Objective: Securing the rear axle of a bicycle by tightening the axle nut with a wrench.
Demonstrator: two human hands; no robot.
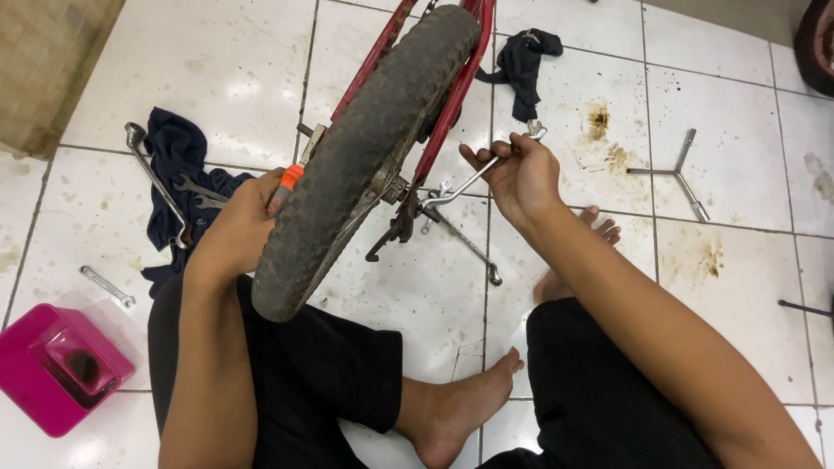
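A person sits on a white tiled floor point(417, 304) with a bicycle wheel point(365, 156) standing between their knees, its knobby tire running from the top of the view down to the lap. A red frame point(456, 95) flanks the tire on both sides.

The left hand point(239, 221) is curled tight around a tool with an orange handle point(285, 188), held against the left side of the tire; the tool's metal end point(311, 143) points up beside the frame. The right hand point(517, 174) is on the right side of the wheel, fingers closed in a pinch around the shaft of a silver wrench point(478, 174). The wrench's far end reaches down to the wheel's hub area point(408, 204), and its near end sticks out above the fingers.

To the left of the wheel a dark blue cloth point(178, 156) lies on the floor with two small spanners point(198, 193) on it and a long wrench point(156, 182) across its edge. Another small wrench point(109, 287) lies near a pink plastic box point(35, 382) at the lower left. A black rag point(521, 65) lies beyond the wheel. Well to the right, a three-armed socket wrench point(678, 174) rests on the tiles near brown oily stains point(599, 122). A thin metal stand point(465, 243) slants down from the hub to the floor. The person's bare feet point(460, 408) rest on the tiles below the wheel.
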